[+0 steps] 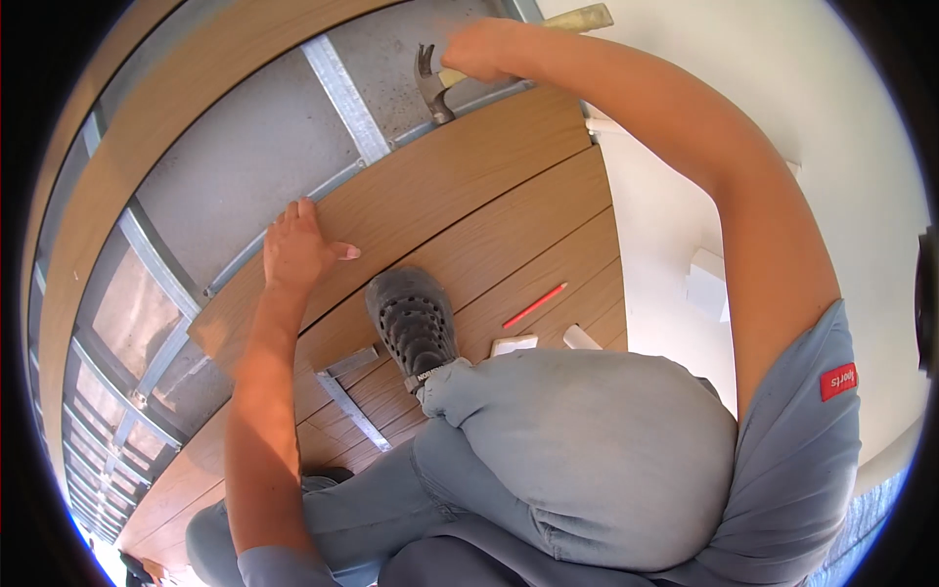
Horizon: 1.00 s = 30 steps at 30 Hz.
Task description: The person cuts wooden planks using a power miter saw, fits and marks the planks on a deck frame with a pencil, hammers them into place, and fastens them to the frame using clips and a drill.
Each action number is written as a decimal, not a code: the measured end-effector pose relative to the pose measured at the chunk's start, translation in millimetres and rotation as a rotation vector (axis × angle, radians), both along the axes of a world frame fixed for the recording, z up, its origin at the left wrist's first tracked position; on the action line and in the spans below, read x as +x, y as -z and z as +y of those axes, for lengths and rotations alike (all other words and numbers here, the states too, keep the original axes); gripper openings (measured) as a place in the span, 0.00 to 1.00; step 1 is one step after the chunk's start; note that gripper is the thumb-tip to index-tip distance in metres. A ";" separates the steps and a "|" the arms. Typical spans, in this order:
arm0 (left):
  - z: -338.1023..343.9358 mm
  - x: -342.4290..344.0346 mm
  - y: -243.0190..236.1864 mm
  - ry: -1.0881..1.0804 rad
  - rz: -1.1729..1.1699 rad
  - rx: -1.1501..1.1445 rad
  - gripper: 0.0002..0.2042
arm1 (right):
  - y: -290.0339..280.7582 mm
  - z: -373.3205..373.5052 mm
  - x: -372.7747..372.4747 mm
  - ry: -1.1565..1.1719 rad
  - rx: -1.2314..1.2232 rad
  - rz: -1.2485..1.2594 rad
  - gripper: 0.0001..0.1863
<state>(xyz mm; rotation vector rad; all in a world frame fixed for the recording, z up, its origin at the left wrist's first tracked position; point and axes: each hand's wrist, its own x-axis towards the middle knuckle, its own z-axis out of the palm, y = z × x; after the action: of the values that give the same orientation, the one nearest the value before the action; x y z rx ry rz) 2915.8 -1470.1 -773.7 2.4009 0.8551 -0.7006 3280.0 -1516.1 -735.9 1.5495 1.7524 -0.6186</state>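
Observation:
My right hand (481, 49), slightly blurred, is wrapped round the pale handle of a claw hammer (430, 86) close to its metal head. The hammer head is at the far edge of a brown wood-grain deck board (460, 166). The handle's free end sticks out to the right beyond my wrist. My left hand (296, 245) lies on the same board further left, fingers stretched to its far edge and thumb spread aside. A metal joist frame (342, 93) runs beyond and under this edge.
A red pencil (534, 305), a metal try square (350, 406) and small white pieces (514, 344) lie on the laid boards. My dark shoe (411, 318) rests on them. A white wall (670, 254) stands to the right. A loose board (186, 93) lies across the joists at the far left.

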 end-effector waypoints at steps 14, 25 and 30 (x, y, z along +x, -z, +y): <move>-26.4 -51.4 0.9 -0.266 -0.358 0.355 0.52 | -23.7 48.2 -103.1 0.202 -0.055 0.280 0.17; -9.5 -72.0 -10.6 -0.312 -0.088 0.229 0.44 | 5.2 80.2 -130.7 -0.157 -0.015 0.332 0.18; -9.1 -70.7 -13.5 -0.302 -0.106 0.245 0.45 | -25.9 107.3 -143.6 0.166 -0.045 0.260 0.19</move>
<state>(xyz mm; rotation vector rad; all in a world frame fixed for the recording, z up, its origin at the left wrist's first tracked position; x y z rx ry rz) 2845.1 -1479.2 -760.1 2.4150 1.2859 -0.3658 3136.4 -1408.8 -710.0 1.6544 1.7930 -0.9728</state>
